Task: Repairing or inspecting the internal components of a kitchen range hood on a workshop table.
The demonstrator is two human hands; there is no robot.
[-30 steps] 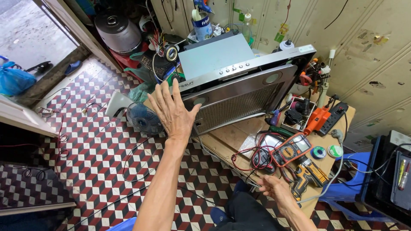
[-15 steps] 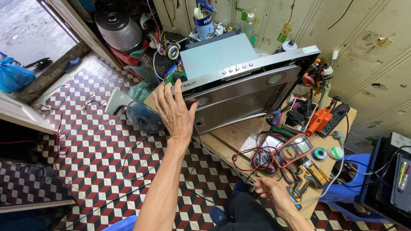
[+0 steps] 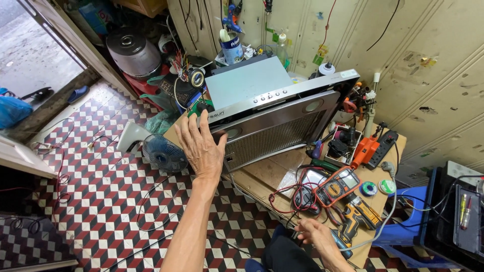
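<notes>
While hood is resting tilted on workbench [image 3: 262,174]:
Left hand [image 3: 201,146]: fingers spread, holding nothing, reaching to range hood [image 3: 272,113] left end.
Right hand [image 3: 315,234]: loosely curled, gripping nothing, resting at near edge beside multimeter [image 3: 338,187].
Next: a firm hold seems needed.

Silver range hood [image 3: 272,108], red-white-black checkered floor [image 3: 101,201]

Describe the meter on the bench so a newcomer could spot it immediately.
Start at the big steel range hood lying on the wooden bench. Below its right end, amid red and black leads, lies the multimeter. Its orange casing, grey screen and round dial set it apart.
</notes>
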